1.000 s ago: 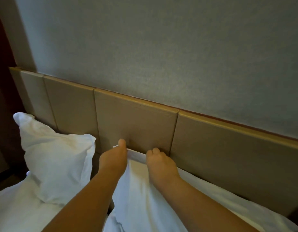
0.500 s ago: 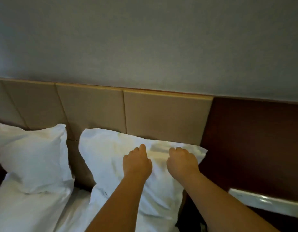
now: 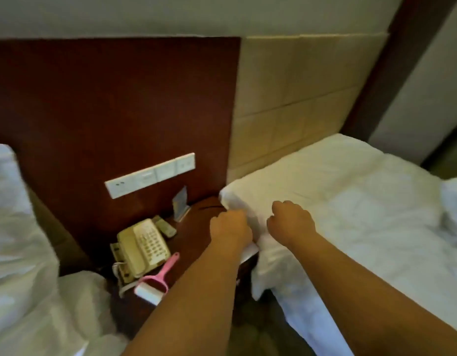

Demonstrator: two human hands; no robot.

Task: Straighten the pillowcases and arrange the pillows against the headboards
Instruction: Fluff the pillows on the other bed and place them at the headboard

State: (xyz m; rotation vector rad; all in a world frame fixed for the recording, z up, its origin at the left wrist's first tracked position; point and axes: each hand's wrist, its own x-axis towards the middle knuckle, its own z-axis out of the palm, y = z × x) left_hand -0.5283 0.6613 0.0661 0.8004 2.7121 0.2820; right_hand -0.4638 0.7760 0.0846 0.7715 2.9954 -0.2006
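Both hands reach to the near corner of a white pillow (image 3: 312, 176) lying flat on the right bed (image 3: 376, 240), against the tan headboard (image 3: 294, 98). The left hand (image 3: 231, 228) and right hand (image 3: 291, 223) are curled, but whether they grip the fabric I cannot tell. A phone (image 3: 142, 247) and pink lint roller (image 3: 155, 281) sit on the bench (image 3: 194, 242) between the beds.

White pillow (image 3: 312, 176), beige headboard (image 3: 299, 98), dark red-brown panel (image 3: 106, 98), cream telephone (image 3: 142, 247), pink lint roller (image 3: 158, 278).
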